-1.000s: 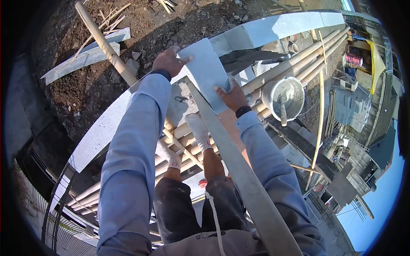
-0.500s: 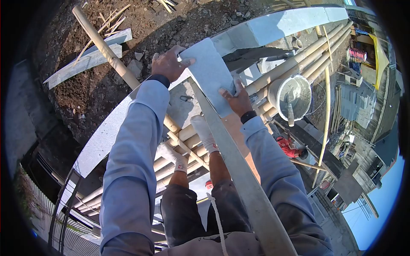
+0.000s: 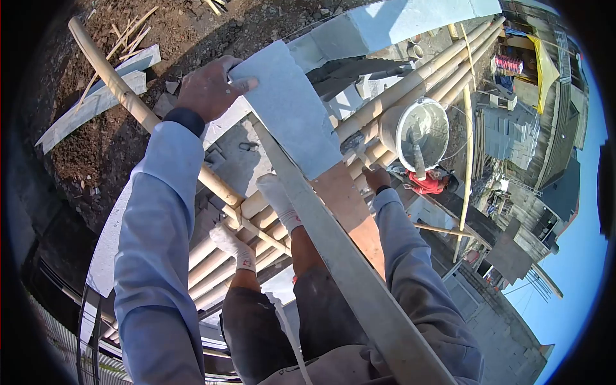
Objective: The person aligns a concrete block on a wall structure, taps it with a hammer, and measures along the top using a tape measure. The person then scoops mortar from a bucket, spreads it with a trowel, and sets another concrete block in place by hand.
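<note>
A pale lightweight concrete block (image 3: 289,106) lies on the top course of the wall, its near end above a long grey straight bar (image 3: 350,273) running toward my body. My left hand (image 3: 208,90) grips the block's left edge, thumb on the upper face and fingers over the side. Lower right, below the mortar bucket (image 3: 423,135), my right hand (image 3: 377,178) is closed around what looks like a pale-handled tool (image 3: 360,154); its head is hard to make out. A trowel (image 3: 418,154) stands in the bucket's grey mortar.
Bamboo poles (image 3: 410,83) form the scaffold under my white-socked feet (image 3: 234,247). A brown board (image 3: 350,208) lies beside the bar. Below to the right is a person in red (image 3: 427,183). Rubble-strewn soil (image 3: 141,102) drops away on the left.
My right hand has let go of the block's right edge and moved down toward the bucket, closing on the pale handle. My left hand stays on the block. The view has shifted.
</note>
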`<state>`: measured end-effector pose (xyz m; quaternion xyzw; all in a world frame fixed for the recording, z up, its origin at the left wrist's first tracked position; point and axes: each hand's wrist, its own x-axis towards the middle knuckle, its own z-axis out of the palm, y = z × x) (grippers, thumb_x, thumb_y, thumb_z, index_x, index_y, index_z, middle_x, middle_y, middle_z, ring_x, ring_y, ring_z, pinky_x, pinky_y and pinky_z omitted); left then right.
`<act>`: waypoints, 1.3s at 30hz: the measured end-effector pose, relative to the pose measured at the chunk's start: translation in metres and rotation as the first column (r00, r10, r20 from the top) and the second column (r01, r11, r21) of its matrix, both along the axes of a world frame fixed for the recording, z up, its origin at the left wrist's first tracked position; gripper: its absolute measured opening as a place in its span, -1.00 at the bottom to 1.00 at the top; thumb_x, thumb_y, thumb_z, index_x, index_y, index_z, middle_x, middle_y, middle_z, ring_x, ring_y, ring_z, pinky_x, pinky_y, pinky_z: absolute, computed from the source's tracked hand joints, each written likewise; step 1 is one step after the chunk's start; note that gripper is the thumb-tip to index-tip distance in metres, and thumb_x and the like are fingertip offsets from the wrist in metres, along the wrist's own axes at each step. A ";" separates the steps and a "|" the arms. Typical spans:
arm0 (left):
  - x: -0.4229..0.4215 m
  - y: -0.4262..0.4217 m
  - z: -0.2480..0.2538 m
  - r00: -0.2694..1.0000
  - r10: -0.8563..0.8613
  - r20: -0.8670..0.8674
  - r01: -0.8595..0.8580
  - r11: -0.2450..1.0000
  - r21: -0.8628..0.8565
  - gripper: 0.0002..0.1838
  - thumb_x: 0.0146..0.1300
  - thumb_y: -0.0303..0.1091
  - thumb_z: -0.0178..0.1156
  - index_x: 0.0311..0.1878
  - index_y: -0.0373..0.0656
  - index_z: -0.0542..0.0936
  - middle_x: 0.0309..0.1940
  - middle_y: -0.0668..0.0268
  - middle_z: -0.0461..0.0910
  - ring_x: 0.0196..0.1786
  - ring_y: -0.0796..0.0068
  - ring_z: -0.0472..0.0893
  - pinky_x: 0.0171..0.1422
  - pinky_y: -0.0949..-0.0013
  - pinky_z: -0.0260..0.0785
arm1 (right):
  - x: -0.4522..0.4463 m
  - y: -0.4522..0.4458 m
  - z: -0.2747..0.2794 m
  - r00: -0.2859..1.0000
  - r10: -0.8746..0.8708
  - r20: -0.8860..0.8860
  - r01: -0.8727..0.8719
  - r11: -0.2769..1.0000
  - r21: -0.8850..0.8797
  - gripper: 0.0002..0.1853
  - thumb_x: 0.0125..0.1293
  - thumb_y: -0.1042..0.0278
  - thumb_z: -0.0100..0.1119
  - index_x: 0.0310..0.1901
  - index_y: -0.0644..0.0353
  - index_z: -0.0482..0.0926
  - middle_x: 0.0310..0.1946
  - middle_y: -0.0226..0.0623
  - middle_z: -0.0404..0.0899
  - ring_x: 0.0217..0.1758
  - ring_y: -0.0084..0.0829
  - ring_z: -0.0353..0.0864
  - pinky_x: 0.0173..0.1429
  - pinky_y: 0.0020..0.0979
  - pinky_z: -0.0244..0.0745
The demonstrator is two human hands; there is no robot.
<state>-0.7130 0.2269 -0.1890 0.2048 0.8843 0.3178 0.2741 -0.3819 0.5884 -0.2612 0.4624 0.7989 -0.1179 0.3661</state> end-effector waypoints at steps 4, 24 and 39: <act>-0.012 0.003 0.006 0.997 -0.078 0.001 0.078 0.994 -0.070 -0.38 0.13 0.08 0.24 0.02 -0.33 0.51 -0.16 -0.02 0.58 -0.08 0.11 0.58 0.03 0.19 0.40 | 0.013 0.019 -0.041 0.985 0.156 0.080 -0.159 0.987 0.038 -0.33 0.13 -0.01 0.18 0.21 0.22 0.36 0.11 0.07 0.45 0.19 -0.01 0.42 0.27 -0.20 0.31; -0.009 0.002 -0.040 0.992 -0.091 0.082 0.077 0.984 0.163 -0.12 -0.07 0.31 0.29 0.06 -0.36 0.50 -0.17 -0.06 0.59 -0.06 0.10 0.60 0.07 0.17 0.44 | -0.018 0.018 0.000 0.953 0.297 0.056 -0.301 0.948 0.107 -0.58 0.08 0.03 0.24 -0.26 0.28 0.59 -0.36 -0.05 0.64 -0.25 -0.13 0.64 -0.12 -0.19 0.51; -0.010 0.013 -0.012 0.993 -0.045 0.107 0.060 0.989 -0.137 -0.05 -0.19 0.33 0.35 0.15 -0.26 0.47 -0.06 -0.05 0.57 0.06 0.03 0.55 0.19 0.14 0.34 | -0.120 -0.127 0.182 0.737 -0.437 -0.515 0.013 0.771 -0.636 -0.84 0.31 0.30 0.14 -0.29 0.22 0.46 -0.61 -0.46 0.41 -0.65 -0.67 0.36 -0.57 -0.60 0.29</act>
